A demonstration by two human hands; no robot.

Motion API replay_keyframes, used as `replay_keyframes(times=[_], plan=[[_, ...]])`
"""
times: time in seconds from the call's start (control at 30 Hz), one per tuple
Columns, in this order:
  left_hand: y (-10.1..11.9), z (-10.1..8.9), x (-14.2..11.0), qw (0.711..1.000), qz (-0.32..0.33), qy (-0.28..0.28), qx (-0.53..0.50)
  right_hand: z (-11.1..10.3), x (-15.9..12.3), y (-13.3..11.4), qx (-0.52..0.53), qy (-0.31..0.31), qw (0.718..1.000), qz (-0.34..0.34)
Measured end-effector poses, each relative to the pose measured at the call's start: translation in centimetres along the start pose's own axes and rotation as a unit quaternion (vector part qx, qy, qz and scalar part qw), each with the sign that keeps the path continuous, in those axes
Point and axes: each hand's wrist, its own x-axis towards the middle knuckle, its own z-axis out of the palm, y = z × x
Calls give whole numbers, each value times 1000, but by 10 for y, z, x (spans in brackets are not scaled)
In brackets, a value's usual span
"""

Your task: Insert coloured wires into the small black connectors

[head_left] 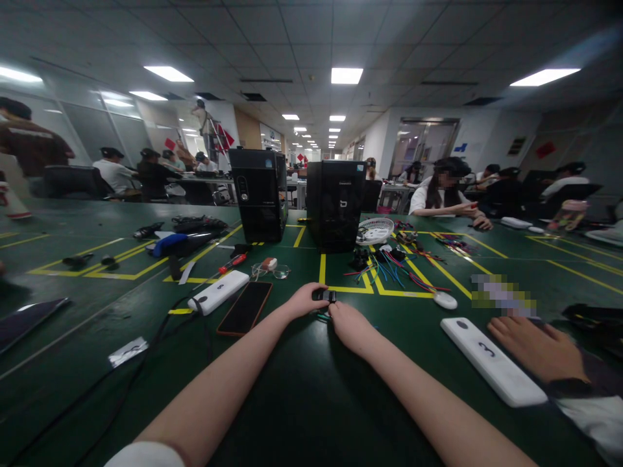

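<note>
Green table (311, 402): black towers (335, 211), phone (246, 308), perhaps dark cables (197, 224).

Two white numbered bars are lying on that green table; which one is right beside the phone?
The bar on the picture's left, alongside the dark phone. The other bar, marked 3, lies on the right by another person's hand.

You are in an open-plan office set up as an electronics workshop.
Your dark green worktop (399, 318), marked off with yellow tape lines (411, 294), carries two upright black computer towers (335, 214) and, to their right, thin multicoloured wires (389, 269). At the far left and far right, seated people (111, 172) occupy other tables; above you, white rectangular light panels (346, 76) sit in a grey tiled ceiling (306, 32), and glass partitions (87, 123) line the far left.
</note>
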Motion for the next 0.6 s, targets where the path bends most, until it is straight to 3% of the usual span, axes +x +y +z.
replay_keyframes(times=[0.2,0.6], plan=[[-4,2,1,1000,15,-3,5,-12,-2,-3,-28,-66,997,18],[1,-1,1,1000,12,-9,16,-16,-2,-3,-71,-68,995,20]])
